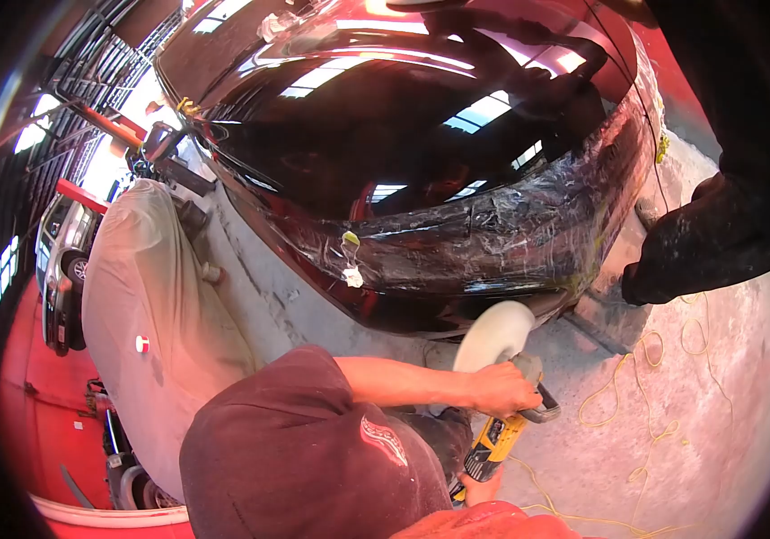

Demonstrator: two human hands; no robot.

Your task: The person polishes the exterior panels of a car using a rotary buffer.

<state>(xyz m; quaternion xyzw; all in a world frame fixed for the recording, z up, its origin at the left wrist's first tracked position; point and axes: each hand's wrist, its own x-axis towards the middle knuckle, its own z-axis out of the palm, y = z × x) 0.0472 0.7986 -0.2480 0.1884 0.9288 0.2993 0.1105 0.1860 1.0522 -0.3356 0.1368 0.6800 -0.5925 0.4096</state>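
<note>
A yellow and black polisher (497,440) with a large white round pad (495,337) is held in front of my body. My left hand (503,390) is wrapped over its head, beside the black loop handle (544,406). Lower down, my right hand (482,490) is closed around the rear of the body, partly hidden by the tool and red-orange cloth (488,523). The pad is at the lower front of a glossy dark car (313,162); whether they touch I cannot tell. Wrinkled clear film (510,216) covers the car's front edge.
Another person's dark-clothed leg (717,234) stands at the right, close to the car. Thin yellow cord (645,431) loops across the concrete floor (726,359). A pale cloth-covered shape (147,296) stands at left, with a silver vehicle (66,260) beyond it.
</note>
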